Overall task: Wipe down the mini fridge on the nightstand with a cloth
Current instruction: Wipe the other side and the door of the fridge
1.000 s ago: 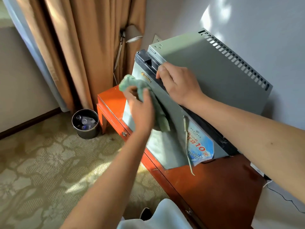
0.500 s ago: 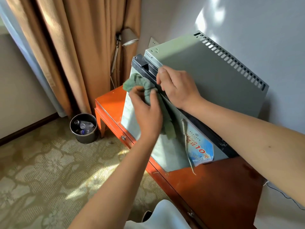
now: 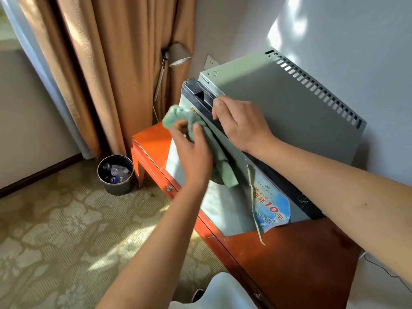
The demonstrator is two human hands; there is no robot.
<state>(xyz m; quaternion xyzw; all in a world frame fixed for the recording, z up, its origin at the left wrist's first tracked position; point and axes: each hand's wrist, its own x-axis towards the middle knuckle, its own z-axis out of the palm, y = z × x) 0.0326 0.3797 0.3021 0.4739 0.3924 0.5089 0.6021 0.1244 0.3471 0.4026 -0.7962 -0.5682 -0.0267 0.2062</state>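
A grey mini fridge [image 3: 289,112] with a black door frame stands on an orange-red nightstand [image 3: 289,259]. My left hand [image 3: 194,157] grips a green cloth [image 3: 178,114] and presses it against the upper part of the fridge door; a loose end of the cloth hangs down below the hand. My right hand [image 3: 243,123] rests on the top front edge of the fridge, fingers curled over the black frame. A blue sticker [image 3: 270,206] with red characters is on the lower door, its edge peeling.
A dark waste bin [image 3: 116,175] with bottles stands on the patterned carpet left of the nightstand. Brown curtains [image 3: 111,63] and a wall lamp [image 3: 178,54] are behind. A white object [image 3: 223,293] sits at the bottom edge. A cable [image 3: 388,273] runs at the right.
My left hand has carried the cloth upward along the door toward its top left corner. My right hand has stayed on the top front edge.
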